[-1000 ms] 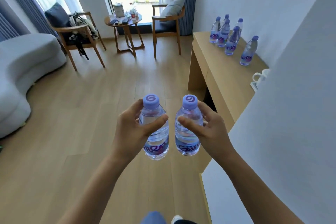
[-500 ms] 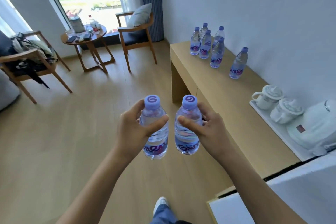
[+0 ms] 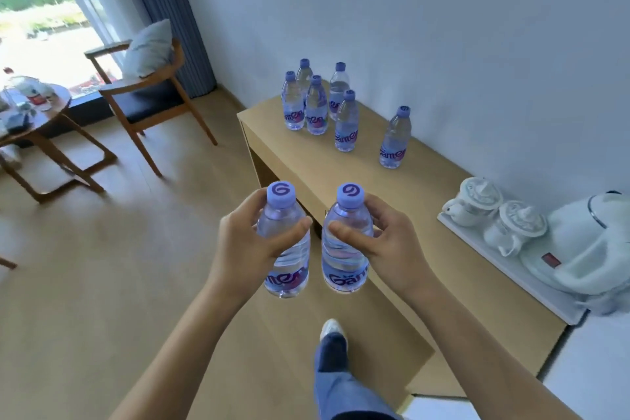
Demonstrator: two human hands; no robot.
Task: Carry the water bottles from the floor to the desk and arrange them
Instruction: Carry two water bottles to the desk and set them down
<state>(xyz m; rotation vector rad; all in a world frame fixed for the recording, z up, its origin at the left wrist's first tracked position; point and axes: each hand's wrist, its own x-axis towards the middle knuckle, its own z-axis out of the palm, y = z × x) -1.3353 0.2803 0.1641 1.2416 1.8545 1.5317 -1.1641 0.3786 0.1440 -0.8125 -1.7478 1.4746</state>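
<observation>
Carry step: left hand (image 3: 245,245) and right hand (image 3: 392,249) each grip one clear plastic purple-capped bottle (image 3: 284,249); next, set both upright on the light wooden bench (image 3: 392,187) beside the standing bottles (image 3: 317,106).

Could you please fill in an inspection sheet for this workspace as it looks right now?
Surface: wooden desk against the wall, front half bare.
Job's things: six bottles standing at the desk's far end; two more carried, left bottle and right bottle.
Clutter: white tray with two teapots and a kettle.
Grippers: left hand and right hand each grip one bottle.
Cables: nothing seen.
Surroundings: armchair, round table, window, curtain.
</observation>
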